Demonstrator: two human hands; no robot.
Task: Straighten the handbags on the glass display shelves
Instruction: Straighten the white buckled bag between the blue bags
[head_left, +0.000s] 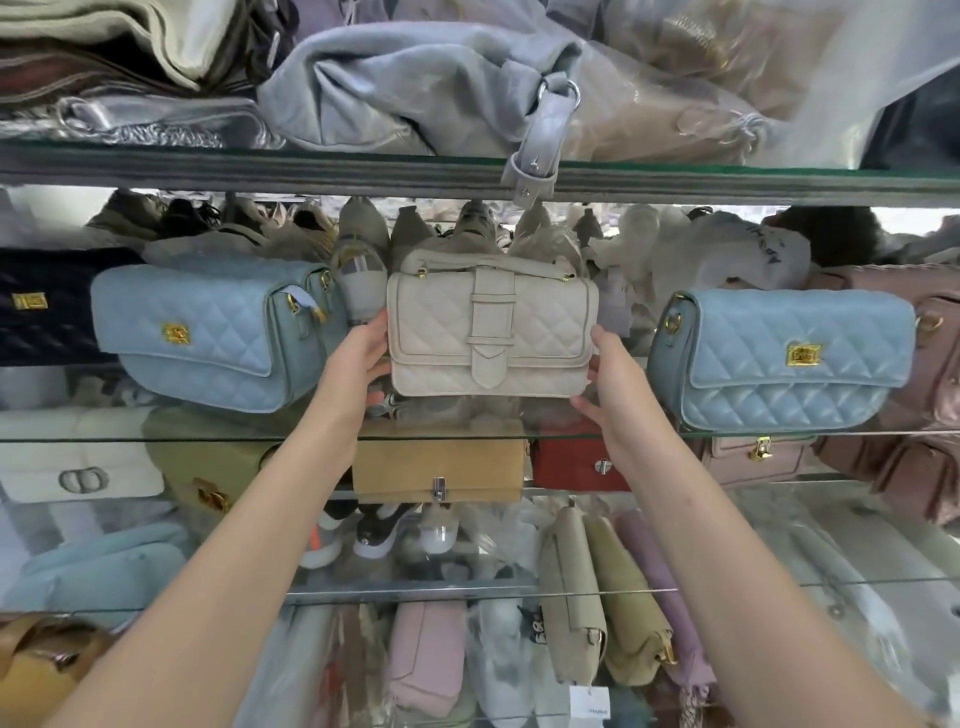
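Item: cream quilted handbag (492, 332), middle glass shelf (218, 439). You hold it between both hands, your left hand (358, 358) at its left end and your right hand (608, 384) at its right end, fingers clamped on the bag's two sides. Its long axis runs left to right, level with the shelf edge; the flap and buckle strap face you, the strap tab pointing down. It stands upright, its base at or just above the glass; which, you cannot tell.

Just outside your left fingers: a pale blue quilted bag (208, 338) with a gold clasp, turned at an angle, its end panel toward the cream bag. Well outside your right fingers: a second pale blue bag (784, 358), front facing you, tilted slightly. A navy bag (47, 306) is cut off at the left edge.

Hard to make out: your fingertips behind the bag's ends; the wrapped goods behind the bag, blurred by plastic and reflections.

Above your fingers: an upper shelf (260, 166) with a grey bag (415, 88), its strap hanging over the edge. Below your fingers: a tan bag (436, 467), a red bag (571, 462), and lower glass tiers with pouches.
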